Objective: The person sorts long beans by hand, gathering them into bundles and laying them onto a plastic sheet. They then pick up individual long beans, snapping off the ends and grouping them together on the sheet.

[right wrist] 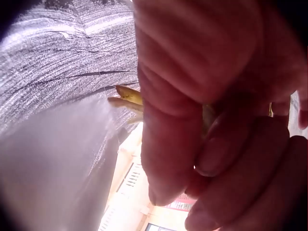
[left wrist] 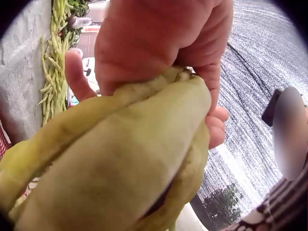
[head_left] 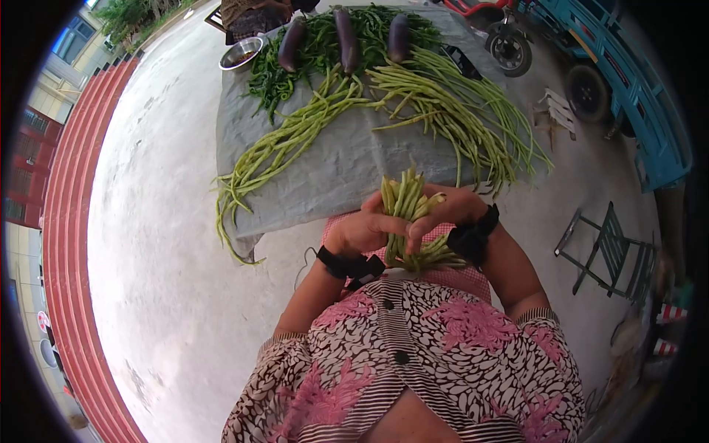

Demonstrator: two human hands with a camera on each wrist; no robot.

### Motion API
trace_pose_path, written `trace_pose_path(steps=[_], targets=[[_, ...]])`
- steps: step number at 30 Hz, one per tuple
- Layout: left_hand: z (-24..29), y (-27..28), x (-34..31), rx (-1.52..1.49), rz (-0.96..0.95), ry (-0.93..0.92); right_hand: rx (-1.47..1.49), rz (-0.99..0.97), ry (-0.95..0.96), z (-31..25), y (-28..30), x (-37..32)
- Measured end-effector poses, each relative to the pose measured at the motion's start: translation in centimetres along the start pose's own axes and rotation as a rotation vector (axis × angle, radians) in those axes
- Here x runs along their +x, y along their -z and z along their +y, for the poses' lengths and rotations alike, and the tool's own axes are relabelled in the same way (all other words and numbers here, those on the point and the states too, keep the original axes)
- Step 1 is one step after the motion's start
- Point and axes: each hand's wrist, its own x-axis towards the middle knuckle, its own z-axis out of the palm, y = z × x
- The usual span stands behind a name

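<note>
A bundle of long beans [head_left: 403, 203] stands upright between both hands in front of the apron, its ends fanned at the top. My left hand [head_left: 367, 227] grips it from the left, thumb across the front; in the left wrist view thick pale pods [left wrist: 120, 154] fill the space below that hand. From the right, my right hand [head_left: 452, 207] curls around the same bundle, thumbs meeting near its middle. Only a few bean tips [right wrist: 129, 98] show past the right thumb in the right wrist view. The bundle's lower part bends toward the right over the lap.
A table with a grey sheet [head_left: 325, 173] holds more long beans [head_left: 292, 140], green peppers [head_left: 369, 29], several eggplants [head_left: 346, 40] and a metal bowl [head_left: 241, 53]. Beyond it sits another person [head_left: 255, 16]. A folding stool [head_left: 609, 247] and a blue cart [head_left: 635, 81] stand right.
</note>
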Motion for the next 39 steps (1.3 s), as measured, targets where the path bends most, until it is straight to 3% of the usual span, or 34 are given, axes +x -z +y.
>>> trace_pose_path(steps=[3, 5, 9, 11, 13, 14, 15, 19, 21, 22, 23, 26, 31, 39], targets=[[0.0, 0.1, 0.0, -0.028, -0.073, 0.067, -0.012, -0.019, 0.060, -0.4, -0.3, 0.5], [0.3, -0.5, 0.3, -0.075, -0.128, 0.067, -0.073, 0.076, 0.038, 0.9, 0.3, 1.0], [0.0, 0.6, 0.3, 0.125, -0.135, -0.033, -0.113, 0.130, 0.141, 0.9, -0.6, 1.8], [0.4, 0.9, 0.3, 0.317, -0.106, -0.085, -0.263, 0.226, 0.043, 0.0, -1.5, 1.5], [0.2, 1.0, 0.2, 0.377, -0.065, -0.108, -0.375, 0.276, 0.129, -0.3, -1.6, 1.8], [-0.2, 0.9, 0.2, 0.407, -0.047, -0.121, -0.409, 0.276, 0.261, 0.0, -1.3, 2.2], [-0.9, 0.6, 0.4, 0.254, 0.012, -0.129, -0.442, 0.273, 0.393, -0.2, -1.3, 2.5], [-1.5, -0.2, 2.4, 0.440, -0.109, 0.041, -0.262, 0.358, 0.382, -2.5, -2.5, 1.6], [-2.4, -0.4, 3.8, 0.556, -0.161, -0.114, -0.206, 0.413, 0.372, -3.6, -2.7, 1.1], [-2.7, -0.5, 4.3, 0.612, -0.185, -0.189, -0.217, 0.425, 0.408, -4.0, -2.8, 0.9], [-2.8, -0.7, 4.6, 0.492, -0.206, -0.096, -0.229, 0.436, 0.445, -4.5, -2.8, 0.6], [-2.6, -2.9, 4.8, 0.347, -0.276, -0.090, -0.274, 0.526, 0.596, -6.8, -3.3, -0.8], [-3.9, -3.3, 6.5, 0.512, -0.516, -0.009, -0.185, 0.570, 0.944, -10.4, -3.2, -3.9], [-3.8, -1.3, 4.9, 0.643, -0.243, 0.141, -0.057, 0.471, 1.354, -14.3, -3.6, -11.3]])
